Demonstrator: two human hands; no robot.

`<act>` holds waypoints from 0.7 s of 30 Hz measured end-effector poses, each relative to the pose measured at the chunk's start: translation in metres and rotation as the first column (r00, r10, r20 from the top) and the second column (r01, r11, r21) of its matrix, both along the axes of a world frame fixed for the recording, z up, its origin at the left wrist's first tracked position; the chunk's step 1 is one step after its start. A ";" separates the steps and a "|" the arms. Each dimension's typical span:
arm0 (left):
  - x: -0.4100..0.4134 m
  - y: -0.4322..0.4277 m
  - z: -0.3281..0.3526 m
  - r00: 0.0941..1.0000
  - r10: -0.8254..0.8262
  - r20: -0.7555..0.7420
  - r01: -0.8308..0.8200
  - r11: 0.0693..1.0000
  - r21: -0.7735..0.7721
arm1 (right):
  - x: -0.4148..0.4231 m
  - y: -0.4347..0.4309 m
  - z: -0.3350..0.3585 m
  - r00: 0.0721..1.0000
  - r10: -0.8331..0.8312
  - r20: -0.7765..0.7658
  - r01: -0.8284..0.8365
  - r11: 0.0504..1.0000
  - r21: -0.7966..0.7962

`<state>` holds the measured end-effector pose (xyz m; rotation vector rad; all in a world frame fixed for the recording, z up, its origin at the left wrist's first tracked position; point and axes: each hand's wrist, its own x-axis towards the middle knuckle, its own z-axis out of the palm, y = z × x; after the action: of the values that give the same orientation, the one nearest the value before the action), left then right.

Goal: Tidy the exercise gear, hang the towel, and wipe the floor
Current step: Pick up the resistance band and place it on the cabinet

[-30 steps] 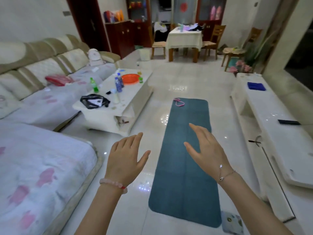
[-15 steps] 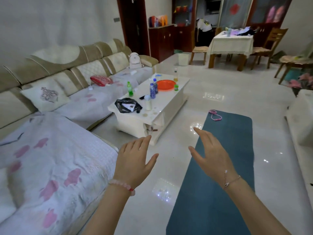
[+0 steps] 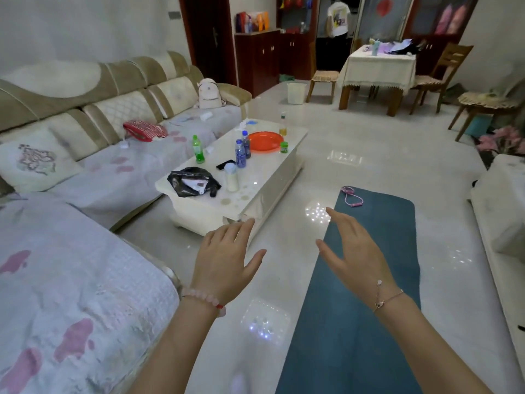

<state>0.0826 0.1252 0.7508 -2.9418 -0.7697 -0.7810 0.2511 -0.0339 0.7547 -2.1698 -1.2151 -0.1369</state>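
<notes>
A teal exercise mat (image 3: 366, 331) lies flat on the glossy white floor, running away from me on the right. A pink resistance band (image 3: 352, 196) rests on the mat's far left corner. My left hand (image 3: 224, 263) hovers over the bare floor left of the mat, fingers straight and spread, holding nothing. My right hand (image 3: 355, 254) hovers above the mat's left edge, fingers straight, also empty. No towel shows in this view.
A white coffee table (image 3: 255, 194) with bottles, an orange plate (image 3: 262, 141) and a black bag (image 3: 193, 182) stands just beyond my left hand. A sofa (image 3: 113, 155) fills the left side, a white low cabinet (image 3: 500, 223) the right. A dining table (image 3: 377, 68), chairs and a person stand far back.
The view has swung left: the sofa now fills more of the picture and the right cabinet has slid toward the edge. Both hands stay raised, empty, in the same pose.
</notes>
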 end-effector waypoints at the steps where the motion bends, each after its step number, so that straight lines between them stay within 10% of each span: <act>1: 0.013 0.013 -0.002 1.000 -0.019 0.000 0.019 1.000 -0.004 | 0.009 0.011 -0.002 1.000 -0.019 -0.003 0.019 1.000 -0.005; 21: 0.309 0.320 -0.013 0.919 -0.394 -0.007 0.393 0.918 -0.049 | 0.230 0.266 -0.010 0.923 -0.383 -0.049 0.380 0.923 -0.055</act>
<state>0.3914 0.4457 0.7373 -3.1849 -0.1892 -0.7575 0.4814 0.2317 0.7449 -2.4108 -0.7549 -0.2090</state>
